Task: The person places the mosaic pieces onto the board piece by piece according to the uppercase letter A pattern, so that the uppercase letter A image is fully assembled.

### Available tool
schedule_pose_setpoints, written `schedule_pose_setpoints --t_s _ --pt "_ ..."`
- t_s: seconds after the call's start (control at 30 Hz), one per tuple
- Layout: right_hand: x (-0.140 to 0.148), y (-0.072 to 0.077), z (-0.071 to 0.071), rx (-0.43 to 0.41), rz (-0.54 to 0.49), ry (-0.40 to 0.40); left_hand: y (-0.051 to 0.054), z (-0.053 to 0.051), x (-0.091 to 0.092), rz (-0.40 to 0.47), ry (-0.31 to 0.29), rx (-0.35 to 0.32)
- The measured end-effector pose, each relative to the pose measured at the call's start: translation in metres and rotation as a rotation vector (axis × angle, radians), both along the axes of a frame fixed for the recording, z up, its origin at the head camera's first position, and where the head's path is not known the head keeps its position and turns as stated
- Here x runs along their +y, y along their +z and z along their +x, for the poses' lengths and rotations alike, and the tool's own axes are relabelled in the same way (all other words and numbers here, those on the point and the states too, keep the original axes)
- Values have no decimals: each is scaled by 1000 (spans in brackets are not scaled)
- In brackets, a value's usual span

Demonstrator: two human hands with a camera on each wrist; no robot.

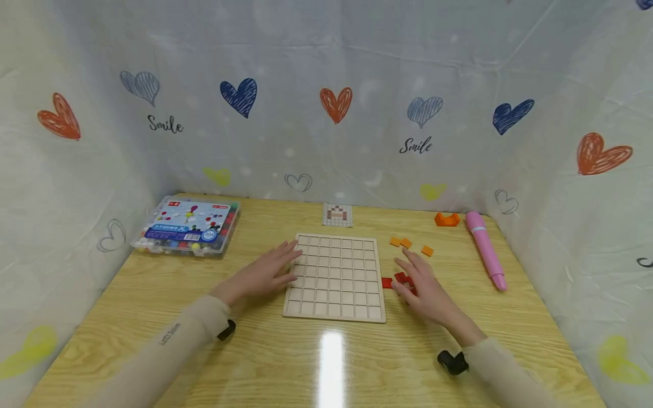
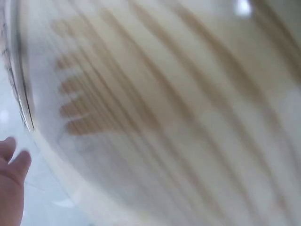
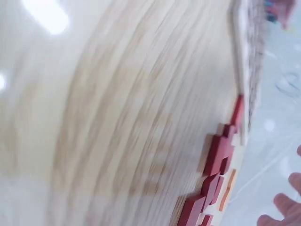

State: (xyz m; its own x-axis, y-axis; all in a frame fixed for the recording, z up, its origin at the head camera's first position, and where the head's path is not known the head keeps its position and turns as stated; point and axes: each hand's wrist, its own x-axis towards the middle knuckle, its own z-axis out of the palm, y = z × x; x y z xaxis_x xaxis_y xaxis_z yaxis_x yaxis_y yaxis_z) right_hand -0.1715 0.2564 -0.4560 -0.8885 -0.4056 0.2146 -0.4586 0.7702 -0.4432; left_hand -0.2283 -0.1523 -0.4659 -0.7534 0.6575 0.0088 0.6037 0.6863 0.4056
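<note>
A wooden grid board (image 1: 336, 277) lies mid-table with bare squares. My left hand (image 1: 267, 271), fingers spread, is at its left edge; whether it touches the board I cannot tell. In the left wrist view only fingertips of the left hand (image 2: 11, 169) show. Above red tiles (image 1: 400, 277) right of the board is my right hand (image 1: 425, 292), fingers loosely extended, partly hiding them. The right wrist view shows the red tiles (image 3: 215, 154) in a loose pile and fingers of the right hand (image 3: 287, 200) apart from them. Several orange tiles (image 1: 427, 250) lie beyond that hand.
A small pattern card (image 1: 337, 215) lies behind the board. At the back left is a clear case of coloured parts (image 1: 189, 226). An orange curved piece (image 1: 446, 220) and a pink pen-shaped object (image 1: 486, 250) lie at the right. Printed curtains enclose the table (image 1: 275, 362).
</note>
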Motion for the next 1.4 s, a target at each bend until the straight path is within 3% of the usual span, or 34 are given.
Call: schedule_pose_setpoints --t_s 0.13,0.23,0.3,0.4,0.57,0.73,1.1,1.4 --pt "7 7 13 -93 -175 -103 1 -4 2 212 111 -182" --pt "13 11 20 -120 -245 -136 4 -5 5 295 162 -265" --pt "16 12 24 -133 -268 -152 5 -6 7 320 186 -287" --pt "22 14 28 -138 -288 -180 5 -6 8 322 216 -283" --pt "30 15 30 -164 -335 -197 -3 -10 3 304 220 -240" --pt "34 14 27 -207 -363 -205 -8 -15 -1 281 222 -241" --pt "40 15 21 -307 -397 -233 -10 -19 3 284 221 -234" --pt "41 15 21 -326 -397 -226 -10 -22 3 266 235 -235"
